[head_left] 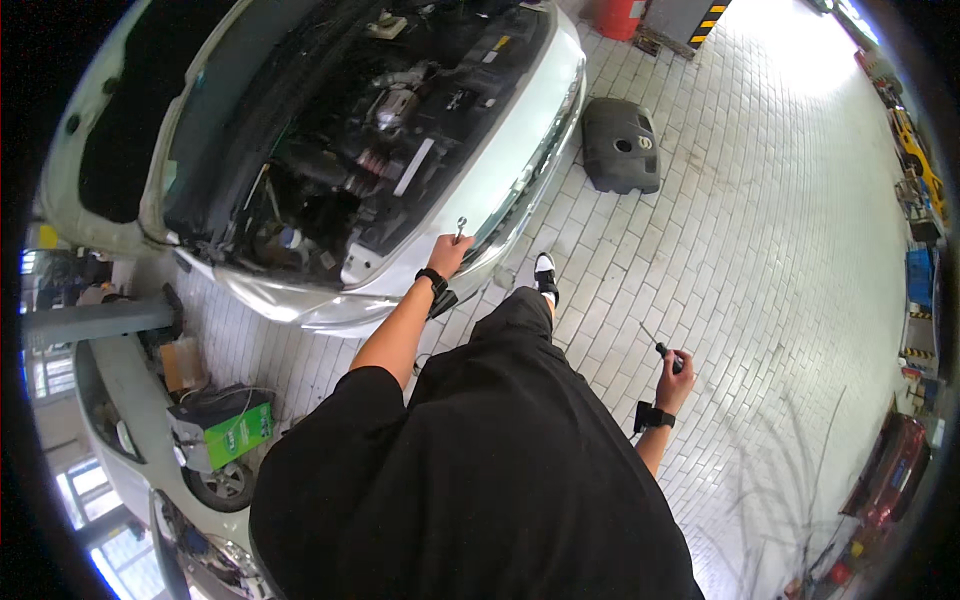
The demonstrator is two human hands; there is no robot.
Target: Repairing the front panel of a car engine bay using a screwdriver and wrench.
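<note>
My left hand [450, 254] is closed around a small metal wrench [461, 228], whose rounded silver head sticks up past the fingers. It is over the front edge of a white car [480, 190] with its hood raised and its engine bay [385, 110] exposed. Out to the right, above the tiled floor, my right hand [677, 384] grips a screwdriver [661, 350] by its dark handle. The thin shaft points up and to the left, away from my body. Each wrist wears a black band.
A black plastic engine cover [620, 145] lies on the floor [740, 230] beyond the car's front. A red drum [620, 18] stands at the far edge. Left are a lift arm [100, 320], a green-and-black box [238, 436] and another car [130, 420]. Parts line the right side.
</note>
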